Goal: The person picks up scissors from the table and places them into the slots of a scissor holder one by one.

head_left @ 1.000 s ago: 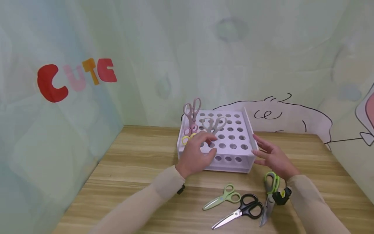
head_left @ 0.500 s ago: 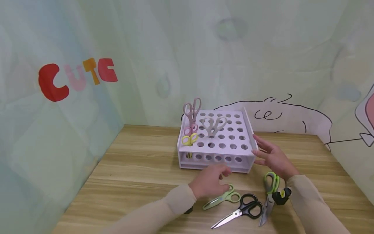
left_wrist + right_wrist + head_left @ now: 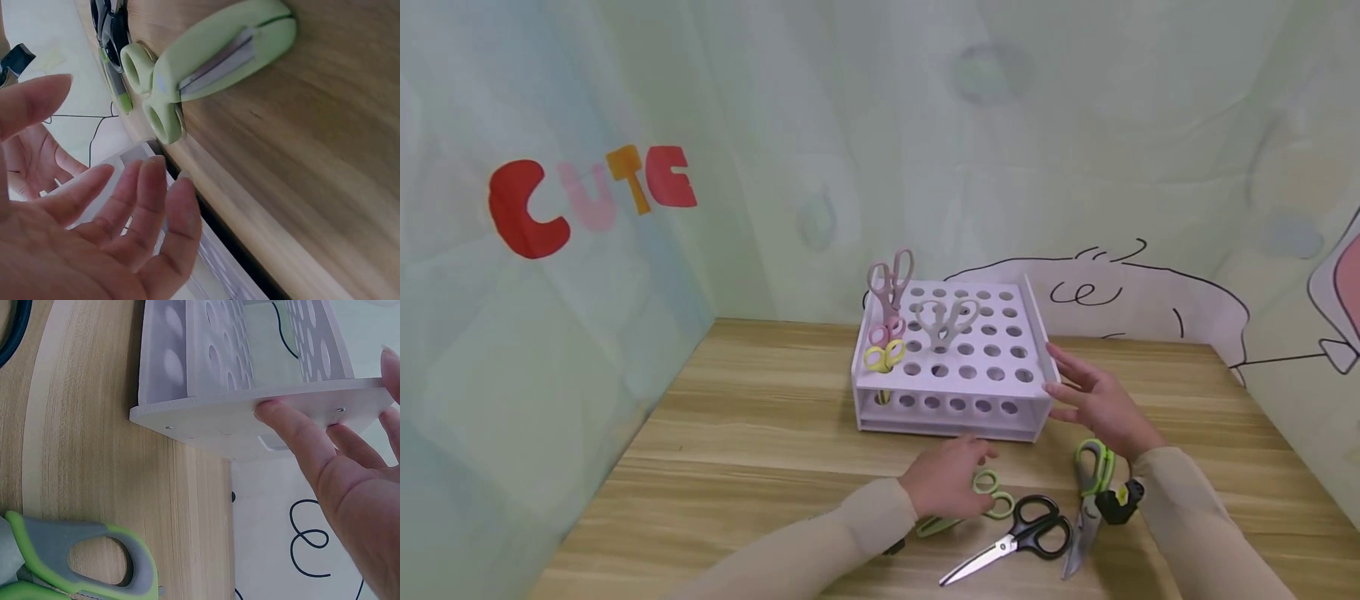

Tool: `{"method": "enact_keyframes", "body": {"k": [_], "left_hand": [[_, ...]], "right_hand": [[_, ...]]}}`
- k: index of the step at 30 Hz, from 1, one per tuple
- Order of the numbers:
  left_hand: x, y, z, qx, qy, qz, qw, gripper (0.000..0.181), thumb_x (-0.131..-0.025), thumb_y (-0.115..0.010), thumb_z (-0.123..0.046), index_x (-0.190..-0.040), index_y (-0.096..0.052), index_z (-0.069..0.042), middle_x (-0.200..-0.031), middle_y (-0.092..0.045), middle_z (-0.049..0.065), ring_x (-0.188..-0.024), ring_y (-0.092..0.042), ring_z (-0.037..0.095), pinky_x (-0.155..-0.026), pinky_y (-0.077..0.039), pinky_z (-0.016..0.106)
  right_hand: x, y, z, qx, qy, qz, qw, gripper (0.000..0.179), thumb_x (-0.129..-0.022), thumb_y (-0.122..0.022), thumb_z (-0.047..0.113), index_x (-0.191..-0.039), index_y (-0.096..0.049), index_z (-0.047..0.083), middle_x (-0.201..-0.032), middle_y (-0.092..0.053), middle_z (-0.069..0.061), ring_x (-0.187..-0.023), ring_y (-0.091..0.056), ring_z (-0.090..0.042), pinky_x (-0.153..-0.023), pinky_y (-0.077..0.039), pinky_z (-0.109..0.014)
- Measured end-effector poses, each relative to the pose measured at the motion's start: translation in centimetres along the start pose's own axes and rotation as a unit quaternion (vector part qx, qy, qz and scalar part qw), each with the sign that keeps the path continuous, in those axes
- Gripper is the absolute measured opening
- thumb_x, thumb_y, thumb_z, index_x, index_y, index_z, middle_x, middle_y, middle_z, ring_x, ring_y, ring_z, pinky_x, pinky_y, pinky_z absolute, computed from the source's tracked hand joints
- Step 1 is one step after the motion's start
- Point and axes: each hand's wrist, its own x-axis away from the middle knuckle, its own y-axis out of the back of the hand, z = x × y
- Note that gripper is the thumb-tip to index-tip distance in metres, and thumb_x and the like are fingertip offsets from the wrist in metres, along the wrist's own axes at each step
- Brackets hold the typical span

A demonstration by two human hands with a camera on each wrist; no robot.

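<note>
My left hand (image 3: pixel 946 479) hovers over small green scissors (image 3: pixel 200 47), partly covering them in the head view. In the left wrist view its fingers are parted and loosely bent, with nothing between them. My right hand (image 3: pixel 1108 412) rests fingertips against the right side panel of a white holed rack (image 3: pixel 250 425). Along the rack's left side stand mauve scissors (image 3: pixel 890 293), small pink scissors (image 3: pixel 887 331) and yellow scissors (image 3: pixel 883 358), handles up. Grey scissors (image 3: pixel 942 335) stand nearer the middle.
Black-handled scissors (image 3: pixel 1021 535) lie in front, blades toward the lower left. Beside the right wrist are green-and-grey scissors (image 3: pixel 1088 508). The wooden table (image 3: pixel 737 400) meets a printed backdrop (image 3: pixel 790 208) behind the rack.
My left hand has come away from the rack's front holes, down toward the table to the green scissors. The right hand has stayed against the rack's side.
</note>
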Motion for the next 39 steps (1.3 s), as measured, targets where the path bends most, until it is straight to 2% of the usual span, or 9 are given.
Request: {"method": "enact_keyframes", "body": {"k": [4,8,10,13,15,19,29,36,39], "left_hand": [[-0.2,-0.2,-0.3,-0.014,0.024,0.011,0.9995,0.066,-0.076,-0.082,-0.038,-0.133,-0.061,-0.013,-0.117,-0.066,0.000,-0.107,-0.061,0.015,-0.081,-0.053,0.031],[-0.3,-0.7,-0.5,-0.032,0.050,0.026,0.9979,0.072,-0.074,-0.083,-0.045,-0.134,-0.060,-0.012,-0.126,-0.064,0.001,-0.124,-0.055,0.024,-0.092,-0.052,0.038],[-0.3,-0.9,-0.5,-0.035,0.058,0.030,0.9973,0.073,-0.072,-0.085,-0.045,-0.132,-0.061,-0.011,-0.123,-0.064,0.002,-0.121,-0.057,0.024,-0.089,-0.053,0.037],[-0.4,-1.1,-0.4,-0.045,0.054,0.025,0.9972,0.066,-0.065,-0.090,-0.038,-0.120,-0.066,-0.010,-0.108,-0.065,0.001,-0.101,-0.061,0.016,-0.075,-0.055,0.031],[-0.5,-1.3,-0.3,-0.052,0.049,0.019,0.9973,0.060,-0.062,-0.092,-0.033,-0.112,-0.068,-0.010,-0.099,-0.061,-0.001,-0.088,-0.057,0.011,-0.066,-0.052,0.026],[-0.5,-1.5,-0.1,-0.057,0.045,0.003,0.9974,0.053,-0.059,-0.093,-0.028,-0.104,-0.069,-0.012,-0.094,-0.059,-0.003,-0.084,-0.055,0.009,-0.063,-0.050,0.024],[-0.5,-1.7,0.1,-0.035,0.046,-0.010,0.9983,0.059,-0.058,-0.094,-0.026,-0.110,-0.067,-0.015,-0.094,-0.067,-0.003,-0.080,-0.058,0.009,-0.065,-0.049,0.025],[-0.2,-1.5,0.4,0.018,0.028,-0.018,0.9993,0.061,-0.061,-0.091,-0.017,-0.115,-0.064,-0.016,-0.091,-0.067,-0.005,-0.076,-0.056,0.007,-0.066,-0.047,0.023],[-0.1,-1.3,0.6,0.047,0.016,-0.014,0.9987,0.059,-0.065,-0.089,-0.013,-0.119,-0.063,-0.016,-0.084,-0.063,-0.007,-0.073,-0.054,0.006,-0.066,-0.045,0.022]], "right_hand": [[-0.1,0.0,0.0,-0.002,-0.001,0.000,1.0000,0.072,-0.099,-0.062,0.018,-0.158,-0.022,0.023,-0.162,-0.015,-0.021,-0.135,-0.039,-0.043,-0.092,-0.053,-0.039],[-0.1,0.1,0.0,-0.002,0.000,0.001,1.0000,0.071,-0.099,-0.062,0.018,-0.158,-0.022,0.022,-0.161,-0.016,-0.021,-0.134,-0.040,-0.043,-0.092,-0.053,-0.039],[-0.1,0.1,-0.1,-0.001,0.001,0.002,1.0000,0.071,-0.099,-0.061,0.018,-0.159,-0.022,0.022,-0.161,-0.016,-0.021,-0.134,-0.040,-0.042,-0.092,-0.053,-0.039],[-0.1,0.1,-0.1,0.000,0.001,0.001,1.0000,0.071,-0.099,-0.061,0.017,-0.159,-0.022,0.022,-0.161,-0.016,-0.021,-0.134,-0.041,-0.043,-0.092,-0.053,-0.039],[-0.1,0.0,-0.1,-0.002,0.002,0.001,1.0000,0.071,-0.099,-0.061,0.017,-0.159,-0.022,0.022,-0.161,-0.016,-0.021,-0.134,-0.040,-0.043,-0.092,-0.053,-0.039],[-0.1,0.0,-0.1,-0.002,-0.001,0.000,1.0000,0.071,-0.099,-0.061,0.017,-0.159,-0.022,0.022,-0.162,-0.016,-0.020,-0.134,-0.040,-0.043,-0.092,-0.053,-0.039],[-0.2,0.0,0.0,0.005,-0.010,0.001,0.9999,0.074,-0.098,-0.063,0.021,-0.159,-0.022,0.024,-0.162,-0.016,-0.019,-0.135,-0.039,-0.042,-0.092,-0.053,-0.038],[0.0,0.1,-0.1,0.003,-0.004,0.003,1.0000,0.073,-0.098,-0.063,0.021,-0.159,-0.021,0.023,-0.162,-0.016,-0.020,-0.134,-0.040,-0.042,-0.092,-0.053,-0.038],[0.1,0.3,0.0,0.008,-0.002,0.005,1.0000,0.073,-0.098,-0.063,0.021,-0.159,-0.021,0.022,-0.162,-0.015,-0.021,-0.134,-0.039,-0.043,-0.092,-0.053,-0.038]]}}
